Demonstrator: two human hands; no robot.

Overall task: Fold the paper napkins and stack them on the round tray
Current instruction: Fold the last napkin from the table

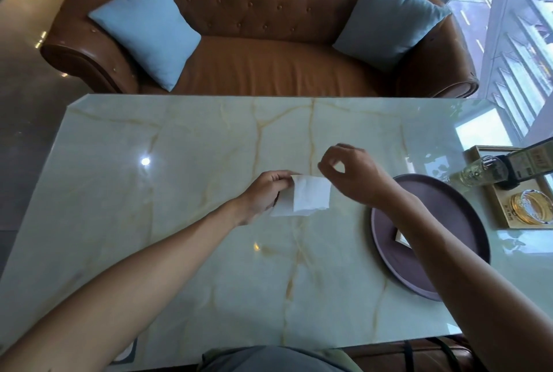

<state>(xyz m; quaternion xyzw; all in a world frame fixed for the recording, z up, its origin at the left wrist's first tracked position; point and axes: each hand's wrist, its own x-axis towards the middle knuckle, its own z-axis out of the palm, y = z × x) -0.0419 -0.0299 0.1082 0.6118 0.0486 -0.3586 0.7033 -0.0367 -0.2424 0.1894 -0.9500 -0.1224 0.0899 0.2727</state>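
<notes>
Fingers (276,177) of the left hand (263,195) curl round the left edge of a white paper napkin (305,198), pinching it, and the sheet hangs partly folded above the middle of the table. Fingers (324,166) of the right hand (350,174) bend inward with thumb and forefinger tips close together at the napkin's upper right corner; whether they actually grip the paper I cannot tell.

Largest in view is the brown leather sofa (263,66) at twelve o'clock, with a blue cushion (146,24) at eleven o'clock and a second blue cushion (389,18) at one o'clock. Below it lies the pale marble table (179,192), veined in amber and filling the centre of the view. Both bare forearms reach in from six o'clock.

At three to four o'clock from the napkin sits the round tray (466,222), dark purple, flat on the table, with the right forearm crossing over it. A small pale item (401,237) lies on the tray, mostly hidden by that arm. Just beyond the tray, at three o'clock, stands a wooden box (505,216) holding a glass ashtray (532,207), with a clear bottle (475,172) lying across it.
</notes>
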